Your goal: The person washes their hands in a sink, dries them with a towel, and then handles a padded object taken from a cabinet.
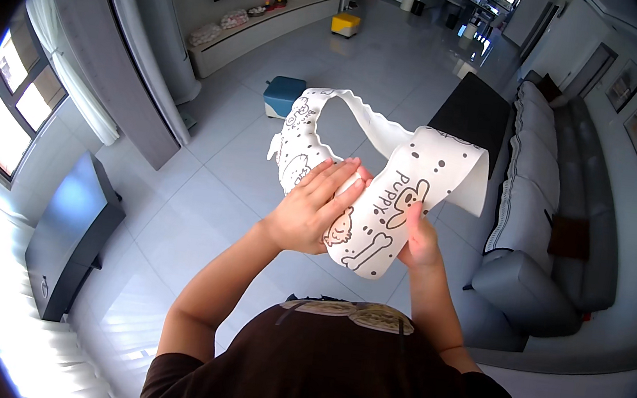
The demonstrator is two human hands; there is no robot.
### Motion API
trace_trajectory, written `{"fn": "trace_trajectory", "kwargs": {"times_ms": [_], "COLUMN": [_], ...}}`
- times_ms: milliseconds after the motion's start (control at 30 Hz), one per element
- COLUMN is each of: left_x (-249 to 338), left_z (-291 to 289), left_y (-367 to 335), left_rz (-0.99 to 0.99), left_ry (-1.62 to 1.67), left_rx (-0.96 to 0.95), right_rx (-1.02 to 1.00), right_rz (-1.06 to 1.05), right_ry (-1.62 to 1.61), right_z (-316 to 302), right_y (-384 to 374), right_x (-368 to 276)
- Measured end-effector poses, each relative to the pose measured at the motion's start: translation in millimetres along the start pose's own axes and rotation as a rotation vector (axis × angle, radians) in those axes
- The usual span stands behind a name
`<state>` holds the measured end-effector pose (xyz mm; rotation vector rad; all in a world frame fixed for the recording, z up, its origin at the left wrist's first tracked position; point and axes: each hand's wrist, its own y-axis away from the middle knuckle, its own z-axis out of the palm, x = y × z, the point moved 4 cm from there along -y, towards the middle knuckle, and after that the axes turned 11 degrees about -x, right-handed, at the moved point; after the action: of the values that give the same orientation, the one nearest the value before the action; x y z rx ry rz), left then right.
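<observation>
Where left fingers rest, the strip lies beneath.

From my spot, I see my left arm and right arm reaching forward. My left hand has its fingers stretched out, and my right hand has its thumb pointing up.

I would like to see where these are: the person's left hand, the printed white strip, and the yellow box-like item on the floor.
Left hand point(306, 212): head view, on the back of the hand.
Printed white strip point(381, 215): head view, on its front surface between both hands.
Yellow box-like item point(345, 24): head view, on its yellow upper part.
</observation>
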<state>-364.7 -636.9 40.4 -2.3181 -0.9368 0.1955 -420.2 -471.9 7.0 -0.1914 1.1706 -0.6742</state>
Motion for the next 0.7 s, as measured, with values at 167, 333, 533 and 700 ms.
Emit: {"fn": "trace_trajectory", "kwargs": {"times_ms": [167,333,533,700], "left_x": [0,3,-1,4], "left_z": [2,5,11,21], "left_y": [-2,-10,-18,-31], "left_rz": [-0.018,-0.065,-0.204,-0.243], "left_ry": [0.028,-0.086,-0.238,-0.341], "left_rx": [0.021,0.119,0.208,0.173], "right_rx": [-0.063,0.096,0.498,0.366], "right_rz": [-0.089,-0.166,0.070,-0.112], "right_ry": [-0.004,-0.224,-0.034,0.360], "right_z": [1,-3,-33,-28], "right_y": [1,8,28,18], "right_x": [-8,-16,13,55]}}
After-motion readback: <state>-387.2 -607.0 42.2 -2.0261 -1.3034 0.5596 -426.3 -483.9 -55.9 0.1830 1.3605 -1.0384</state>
